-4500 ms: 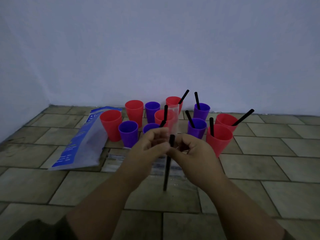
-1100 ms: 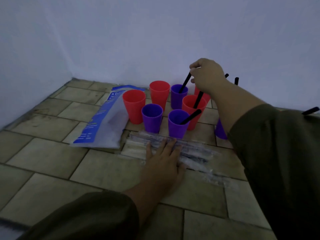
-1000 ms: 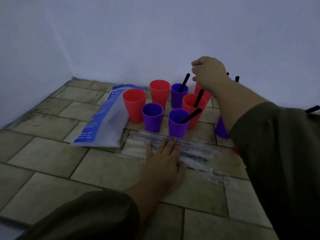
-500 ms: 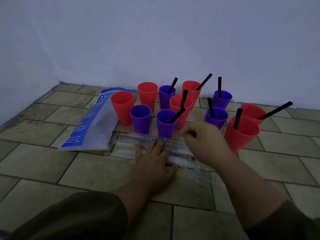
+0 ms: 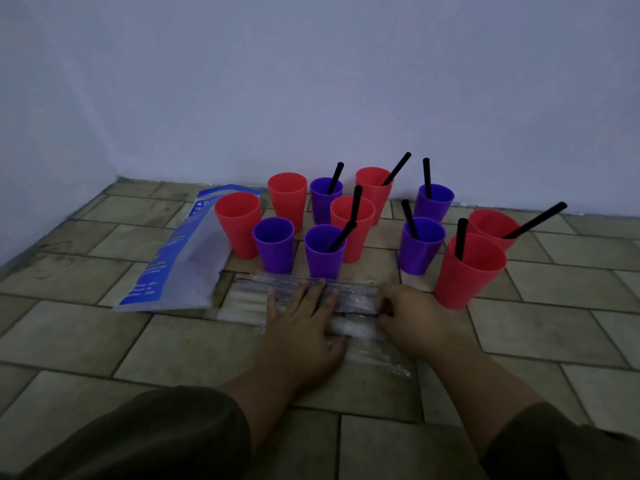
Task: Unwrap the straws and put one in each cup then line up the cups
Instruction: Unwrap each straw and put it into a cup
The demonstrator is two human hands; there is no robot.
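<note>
- Head view, dim light. The left hand point(image 5: 301, 327) lies flat with its fingers straight and spread, pressing on the wrapped straws point(image 5: 249, 299), which lie in a pile on the tiled floor point(image 5: 69, 341).
- The right hand point(image 5: 415, 317) is just right of the left, fingers curled and their tips on the pile's right end. Whether they pinch a wrapper I cannot tell, as it is blurred there.
- The cups point(image 5: 420, 251) stand upright in a loose cluster just beyond both hands, not in a line.
- Eight cups hold one black straw point(image 5: 460, 239) each. The near red cup point(image 5: 464, 282) stands just beyond the right hand.
- Three cups hold none, beyond and to the left of the left hand: purple cup point(image 5: 273, 251), left red cup point(image 5: 237, 226), far red cup point(image 5: 287, 199).
- A blue-and-white bag point(image 5: 173, 265) lies flat to the left of the left hand, beside the pile.
</note>
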